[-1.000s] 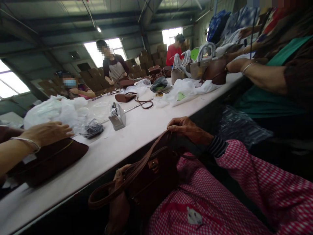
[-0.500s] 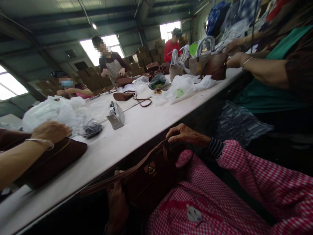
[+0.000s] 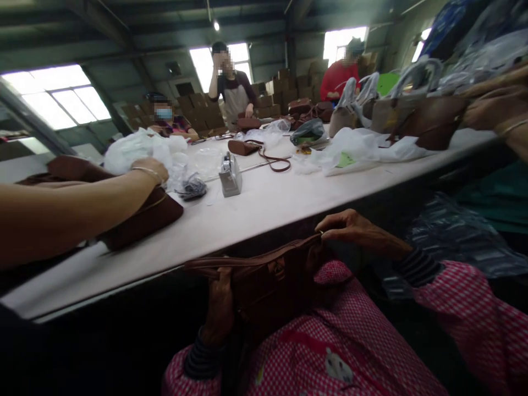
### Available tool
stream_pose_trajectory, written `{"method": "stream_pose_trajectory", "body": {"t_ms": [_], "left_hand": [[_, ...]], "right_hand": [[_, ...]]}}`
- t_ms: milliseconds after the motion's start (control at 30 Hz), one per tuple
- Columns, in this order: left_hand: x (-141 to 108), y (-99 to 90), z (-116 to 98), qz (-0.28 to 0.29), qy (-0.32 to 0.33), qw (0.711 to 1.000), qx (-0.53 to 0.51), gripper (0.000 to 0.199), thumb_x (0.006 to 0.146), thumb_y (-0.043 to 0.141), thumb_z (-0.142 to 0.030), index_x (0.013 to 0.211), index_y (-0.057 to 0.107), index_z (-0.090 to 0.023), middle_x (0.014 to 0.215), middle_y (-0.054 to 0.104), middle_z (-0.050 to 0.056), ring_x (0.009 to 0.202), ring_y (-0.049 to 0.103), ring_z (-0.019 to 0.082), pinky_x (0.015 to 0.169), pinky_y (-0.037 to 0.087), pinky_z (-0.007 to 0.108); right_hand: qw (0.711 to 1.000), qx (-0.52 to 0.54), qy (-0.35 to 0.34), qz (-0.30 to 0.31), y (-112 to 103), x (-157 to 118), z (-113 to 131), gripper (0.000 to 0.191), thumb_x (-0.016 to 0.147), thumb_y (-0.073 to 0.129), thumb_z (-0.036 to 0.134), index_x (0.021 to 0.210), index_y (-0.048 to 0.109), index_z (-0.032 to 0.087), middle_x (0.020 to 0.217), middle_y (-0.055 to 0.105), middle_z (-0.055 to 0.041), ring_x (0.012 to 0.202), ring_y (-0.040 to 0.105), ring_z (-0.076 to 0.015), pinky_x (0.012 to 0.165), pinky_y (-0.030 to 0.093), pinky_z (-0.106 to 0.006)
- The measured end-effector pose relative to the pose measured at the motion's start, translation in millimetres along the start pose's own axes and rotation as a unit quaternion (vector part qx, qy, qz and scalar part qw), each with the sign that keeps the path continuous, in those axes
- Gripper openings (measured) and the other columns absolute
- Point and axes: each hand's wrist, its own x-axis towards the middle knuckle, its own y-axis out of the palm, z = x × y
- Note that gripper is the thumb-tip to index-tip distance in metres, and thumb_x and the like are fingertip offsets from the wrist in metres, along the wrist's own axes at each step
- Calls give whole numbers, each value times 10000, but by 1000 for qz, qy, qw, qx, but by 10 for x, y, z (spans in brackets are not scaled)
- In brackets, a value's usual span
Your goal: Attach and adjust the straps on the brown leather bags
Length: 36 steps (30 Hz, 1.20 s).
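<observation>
Head view: left hand (image 3: 219, 305) grips brown bag (image 3: 274, 289), right hand (image 3: 353, 226) its end.

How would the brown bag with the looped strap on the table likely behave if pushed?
The brown bag would probably keep its shape, since it shows no clear sag. Its strap would likely flop and trail, lying in a loose curve.
</observation>
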Motion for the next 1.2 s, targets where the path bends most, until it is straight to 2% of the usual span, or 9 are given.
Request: {"method": "stream_pose_trajectory", "body": {"t_ms": [100,200,333,500,633,800,967,1067,1200], "left_hand": [[-38,97,-96,-16,-83,993,-84,420,905,616,-569,999,750,-183,971,792,87,930,756,303,819,634,423],[-67,124,-191,15,-119,981,-153,510,849,682,-649,960,761,-158,919,793,83,842,754,279,740,626,371],[-90,2,-280,85,-99,980,-149,557,909,608,-674,951,787,-148,890,789,87,834,738,261,720,599,332],[-93,-121,-339,109,-36,989,-90,551,945,564,-665,972,794,-165,946,779,75,900,705,244,828,566,327],[-89,-109,-451,116,-30,991,-63,552,977,511,-644,1032,784,-167,1005,772,90,956,696,262,887,554,358],[-53,-150,-613,165,8,986,26,482,1029,423,-554,1161,753,-228,1110,742,61,1031,662,256,944,520,362],[7,-198,-712,178,12,982,58,452,1033,409,-523,1176,726,-233,1054,723,61,979,657,240,842,535,327],[-11,-150,-728,152,-2,988,26,412,1024,445,-511,1123,724,-224,997,721,55,915,665,225,770,536,301],[-40,2,-701,13,-51,997,-50,478,983,480,-600,955,709,-182,873,719,65,755,675,211,634,535,285]], "right_hand": [[999,-12,-5,-37,-44,46,77,396,806,827,486,1055,806,178,1030,795,-80,971,723,-279,879,540,-360],[999,-27,2,-34,-78,89,116,421,827,803,515,1087,805,184,1057,795,-91,983,721,-302,876,539,-374],[996,-77,31,-25,-109,110,12,473,813,803,560,1098,808,183,1070,792,-100,1013,705,-329,876,526,-381],[993,-109,51,-7,-143,60,-120,471,826,785,574,1077,812,177,1071,789,-99,1032,690,-331,895,496,-379],[994,-101,38,2,-132,11,-75,442,837,790,551,1061,811,170,1063,787,-99,1028,687,-316,888,490,-361],[997,-69,22,20,-70,-11,39,394,845,812,492,1058,801,160,1061,781,-102,1040,687,-304,920,499,-363],[997,-52,10,57,2,6,90,391,832,827,492,1037,800,160,1027,775,-94,996,690,-287,867,518,-344],[997,-49,11,57,-4,23,61,421,800,840,536,1015,809,175,995,776,-85,958,693,-289,829,527,-342],[997,-62,15,48,-43,33,39,438,773,850,559,1010,818,192,990,779,-78,958,690,-291,828,524,-340]]}}
